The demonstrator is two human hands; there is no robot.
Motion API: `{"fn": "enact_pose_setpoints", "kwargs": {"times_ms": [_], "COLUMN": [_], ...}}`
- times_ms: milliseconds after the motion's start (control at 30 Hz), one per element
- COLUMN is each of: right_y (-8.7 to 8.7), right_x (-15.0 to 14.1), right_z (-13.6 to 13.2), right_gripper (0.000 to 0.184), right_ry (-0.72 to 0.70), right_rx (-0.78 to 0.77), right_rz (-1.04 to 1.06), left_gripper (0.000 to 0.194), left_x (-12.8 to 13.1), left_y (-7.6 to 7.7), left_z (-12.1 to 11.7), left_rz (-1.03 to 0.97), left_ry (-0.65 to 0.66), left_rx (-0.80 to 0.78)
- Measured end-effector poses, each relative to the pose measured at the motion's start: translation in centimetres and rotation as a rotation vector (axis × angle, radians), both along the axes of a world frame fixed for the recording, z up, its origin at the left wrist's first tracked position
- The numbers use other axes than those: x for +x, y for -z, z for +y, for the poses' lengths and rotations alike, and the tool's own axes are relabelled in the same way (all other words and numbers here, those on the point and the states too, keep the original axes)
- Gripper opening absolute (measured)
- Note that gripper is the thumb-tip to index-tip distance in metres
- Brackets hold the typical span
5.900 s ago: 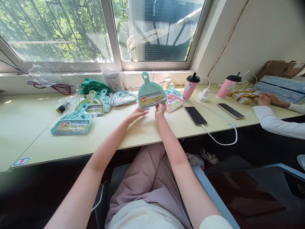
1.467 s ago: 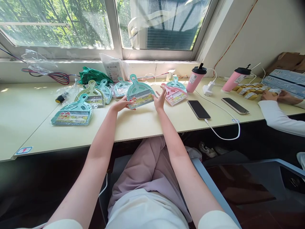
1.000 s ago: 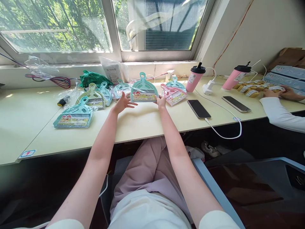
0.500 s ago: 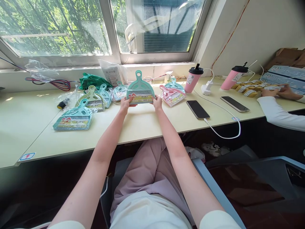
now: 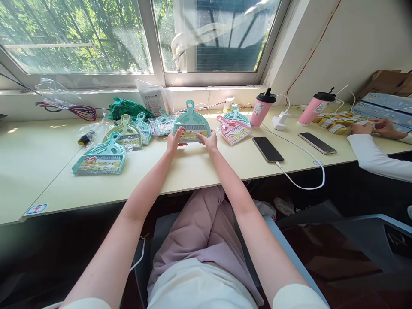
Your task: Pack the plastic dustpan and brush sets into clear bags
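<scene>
A turquoise plastic dustpan-and-brush set [image 5: 192, 127] with a looped handle is held near-upright over the pale yellow surface [image 5: 196, 169], fingers of the left hand [image 5: 174, 140] and right hand [image 5: 210, 140] grasping its lower corners. Thumbs cover part of its printed label [image 5: 189, 136], too small to read; blue patterned boxes [image 5: 386, 105] are cut off rightward.

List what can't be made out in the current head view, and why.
In the head view:
Back of the held teal dustpan set: faces away from the camera.
Some fingers of the left hand and right hand: hidden behind that set.
Fine print on its label: too small to read.
Lower part of the rear teal set: covered by the pink set.
Co-worker beyond the white sleeve: cut off by the right edge.
</scene>
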State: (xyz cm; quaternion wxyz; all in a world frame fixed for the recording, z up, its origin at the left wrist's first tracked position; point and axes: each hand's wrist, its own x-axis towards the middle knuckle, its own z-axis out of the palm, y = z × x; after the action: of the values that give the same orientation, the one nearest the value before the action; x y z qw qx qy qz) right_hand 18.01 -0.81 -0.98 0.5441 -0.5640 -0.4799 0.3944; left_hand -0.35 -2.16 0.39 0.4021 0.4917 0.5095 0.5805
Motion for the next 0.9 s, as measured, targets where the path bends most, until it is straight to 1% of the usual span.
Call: {"fn": "enact_pose_setpoints", "kwargs": {"times_ms": [67,133,200,300,433,533,667,733,800,867,900], "right_y": [-0.2,-0.5,-0.8,-1.1,-1.1,-1.0,-1.0,-1.0,-1.1,-1.2,-1.2], "right_x": [-0.1,-0.2,-0.3,-0.5,-0.8,-0.9,-0.6,-0.4,-0.2,0.1,0.2], "right_z": [-0.1,-0.2,-0.4,-0.9,-1.3,-1.4,-1.2,-1.1,-1.0,-0.9,-0.9], "right_gripper": [0.074,0.071,0.067,0.063,0.073,0.078,0.076,0.068,0.055,0.043,0.041], "right_ry": [0.043,0.057,0.061,0.087,0.125,0.133,0.163,0.142,0.107,0.103,0.117], "right_rx": [0.01,0.008,-0.009,-0.03,-0.006,0.011,-0.017,-0.001,0.021,0.026,0.02], "right_rz": [-0.052,-0.11,-0.165,-0.26,-0.364,-0.376,-0.363,-0.329,-0.287,-0.268,-0.267], "left_gripper": [0.054,0.053,0.051,0.048,0.047,0.046,0.041,0.039,0.04,0.043,0.043], "left_x": [0.5,0.7,0.7,0.7,1.1,1.4,1.6,1.3,0.9,0.5,0.3], "left_y": [0.1,0.3,0.4,0.0,-0.7,-0.6,-0.2,-0.1,0.0,0.0,0.1], "left_z": [-0.2,-0.1,0.0,-0.2,-1.0,-1.3,-1.0,-0.7,-0.3,0.0,0.2], "left_rz": [0.013,0.104,0.218,0.332,0.424,0.409,0.385,0.364,0.318,0.268,0.241], "left_ry": [-0.039,-0.096,-0.166,-0.248,-0.297,-0.303,-0.284,-0.277,-0.256,-0.205,-0.168], "left_rx": [0.027,0.044,0.019,-0.025,0.032,0.106,0.12,0.115,0.078,0.02,-0.002]}}
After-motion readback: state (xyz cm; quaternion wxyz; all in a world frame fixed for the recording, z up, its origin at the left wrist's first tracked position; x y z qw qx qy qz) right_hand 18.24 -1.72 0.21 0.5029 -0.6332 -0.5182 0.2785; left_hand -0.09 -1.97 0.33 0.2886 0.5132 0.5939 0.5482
